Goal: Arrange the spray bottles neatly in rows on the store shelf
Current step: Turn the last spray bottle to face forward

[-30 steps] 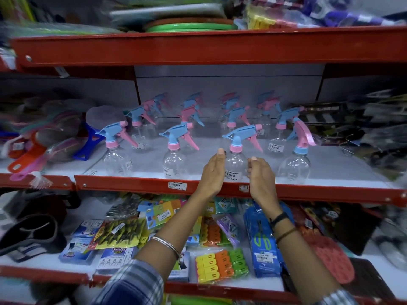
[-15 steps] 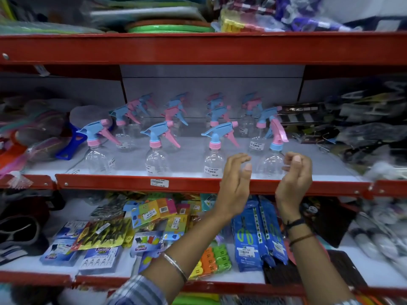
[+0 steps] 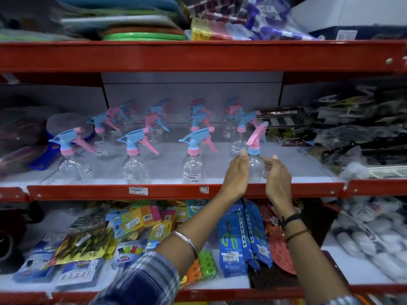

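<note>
Both my hands, left hand (image 3: pixel 236 175) and right hand (image 3: pixel 276 177), cup the pink-topped bottle (image 3: pixel 255 159) loosely at center-right, so a careless nudge might tip it off the shelf (image 3: pixel 286 188) edge.

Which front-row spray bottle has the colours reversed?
The rightmost one, between the left hand and right hand: pink trigger head on a blue collar. The other three front bottles have blue heads on pink collars.
</note>
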The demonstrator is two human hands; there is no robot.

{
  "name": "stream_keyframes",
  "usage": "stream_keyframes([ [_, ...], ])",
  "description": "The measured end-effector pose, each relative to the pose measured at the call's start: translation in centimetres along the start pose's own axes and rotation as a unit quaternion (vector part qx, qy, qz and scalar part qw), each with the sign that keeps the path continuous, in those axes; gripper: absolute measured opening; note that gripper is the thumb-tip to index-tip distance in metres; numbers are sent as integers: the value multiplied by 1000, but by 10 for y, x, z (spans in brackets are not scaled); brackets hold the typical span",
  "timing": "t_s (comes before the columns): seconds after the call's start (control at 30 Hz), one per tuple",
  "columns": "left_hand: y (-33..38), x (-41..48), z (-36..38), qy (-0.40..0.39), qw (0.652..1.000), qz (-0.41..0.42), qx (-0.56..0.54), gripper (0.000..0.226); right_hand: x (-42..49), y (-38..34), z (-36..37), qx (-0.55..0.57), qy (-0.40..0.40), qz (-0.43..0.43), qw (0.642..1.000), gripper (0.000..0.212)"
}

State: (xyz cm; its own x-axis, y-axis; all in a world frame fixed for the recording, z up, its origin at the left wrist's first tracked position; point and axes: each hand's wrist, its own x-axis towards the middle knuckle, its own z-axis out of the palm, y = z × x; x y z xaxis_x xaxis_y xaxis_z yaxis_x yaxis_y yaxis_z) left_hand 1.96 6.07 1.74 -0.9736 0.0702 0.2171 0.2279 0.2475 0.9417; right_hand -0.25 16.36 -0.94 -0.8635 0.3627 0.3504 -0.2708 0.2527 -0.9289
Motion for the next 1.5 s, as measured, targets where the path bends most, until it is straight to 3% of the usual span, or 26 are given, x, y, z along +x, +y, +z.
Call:
stream_keyframes([
  [0.13,0,7,0,21,1000,-4,7,61,4,2,-2,-13,21,-2,1000,55],
  [0.27,-6,1,5,46,999,17,-10,61,7,5,-4,20,-27,36,999,45],
  [0.63,-14,5,-1,36,999,20,-8,56,-6,4,0,-8,-10,-4,1000,57],
  [0.73,-19,-10,0,101,993,65,-11,43,-16,4,5,-21,58,-55,997,47],
  [0.83,-28,-33,-8,213,964,161,-5,36,-38,-1,15,19,104,-153,983,40],
  [0.9,-34,-40,-24,291,938,185,0,42,-50,-4,28,29,49,-205,977,33],
  [1.0,-38,-38,-56,355,924,140,-2,51,-60,-11,54,41,-74,-183,979,39],
  [1.17,-43,-27,-92,256,966,41,22,53,-59,-22,88,20,-198,-47,979,57],
  [1.27,-43,-28,-95,205,978,16,25,54,-58,-29,96,34,-203,-6,979,62],
  [1.37,-43,-29,-96,210,977,13,25,56,-59,-32,99,34,-195,-10,980,64],
  [1.5,-43,-29,-99,198,980,12,20,60,-58,-33,96,29,-196,-3,980,49],
])
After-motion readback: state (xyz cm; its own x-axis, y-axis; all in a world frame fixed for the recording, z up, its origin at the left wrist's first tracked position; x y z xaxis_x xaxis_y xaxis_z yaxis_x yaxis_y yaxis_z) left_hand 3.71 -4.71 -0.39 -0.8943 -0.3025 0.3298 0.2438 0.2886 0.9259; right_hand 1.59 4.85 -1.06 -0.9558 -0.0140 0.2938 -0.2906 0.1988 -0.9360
